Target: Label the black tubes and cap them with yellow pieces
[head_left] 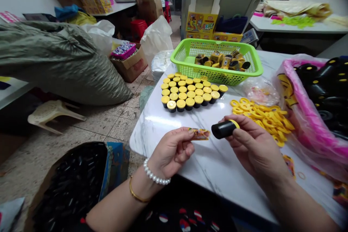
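Left hand (pixel 171 150): palm turned in, thumb & forefinger pinched on small orange printed label sticker (pixel 200 134), held above white marble tabletop (pixel 206 166).
Right hand (pixel 254 145): fingers curled round short black cylindrical plastic tube w/ yellow cap (pixel 224 129), lying sideways, black end just beside sticker.
Behind: block of yellow-capped black tubes (pixel 190 92) standing upright; green plastic mesh basket (pixel 255 66); heap of yellow plastic rings (pixel 265 116) to the right.

Near us we count two hands: the left hand (pixel 171 152) with one sticker (pixel 200 134), the right hand (pixel 252 145) with one black tube (pixel 223 129). Farther off, one green basket (pixel 214 75), and before it roughly thirty yellow-capped tubes (pixel 190 92), too tightly packed for our exact tally. Right, one pink-lined bin (pixel 304 105) and yellow rings (pixel 263 117) heaped beyond counting. Left, one white chair (pixel 51 112).
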`<state>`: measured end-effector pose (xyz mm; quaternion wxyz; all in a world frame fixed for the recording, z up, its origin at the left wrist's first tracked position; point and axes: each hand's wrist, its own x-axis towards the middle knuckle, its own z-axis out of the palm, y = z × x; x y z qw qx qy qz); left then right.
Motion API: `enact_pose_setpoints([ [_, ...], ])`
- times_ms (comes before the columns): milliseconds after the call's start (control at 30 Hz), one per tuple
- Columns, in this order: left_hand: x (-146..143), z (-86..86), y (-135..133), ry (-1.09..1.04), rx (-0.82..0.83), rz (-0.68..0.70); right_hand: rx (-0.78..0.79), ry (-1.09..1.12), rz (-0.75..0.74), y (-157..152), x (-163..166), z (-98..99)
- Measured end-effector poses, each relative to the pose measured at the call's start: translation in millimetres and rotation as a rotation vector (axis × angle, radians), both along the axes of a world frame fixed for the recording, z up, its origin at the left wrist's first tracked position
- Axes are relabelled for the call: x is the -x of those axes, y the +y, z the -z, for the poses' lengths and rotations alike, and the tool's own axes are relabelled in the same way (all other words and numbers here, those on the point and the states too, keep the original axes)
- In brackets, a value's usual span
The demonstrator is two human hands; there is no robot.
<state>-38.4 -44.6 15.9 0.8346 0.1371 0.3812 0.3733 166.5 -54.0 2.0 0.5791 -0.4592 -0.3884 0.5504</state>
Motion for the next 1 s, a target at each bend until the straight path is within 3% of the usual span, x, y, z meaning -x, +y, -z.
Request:
enact_pose_setpoints([
  [300,-11,1.5,4,-0.093,0.071,-0.042,-0.027,-0.016,-0.082,-6,5,3.0],
  [500,-14,5.7,6,-0.092,0.034,-0.026,-0.033,-0.062,-0.126,-8,3,3.5],
  [700,-19,11.7,5,-0.057,-0.005,-0.048,0.071,-0.192,-0.009,-10,2,9.4],
  [867,-28,16.1,1,0.011,-0.080,-0.140,0.183,0.013,0.060,-7,12,3.9],
  [1000,-33,15.2,1,-0.073,-0.022,-0.117,0.191,0.129,0.049,-6,14,3.5],
])
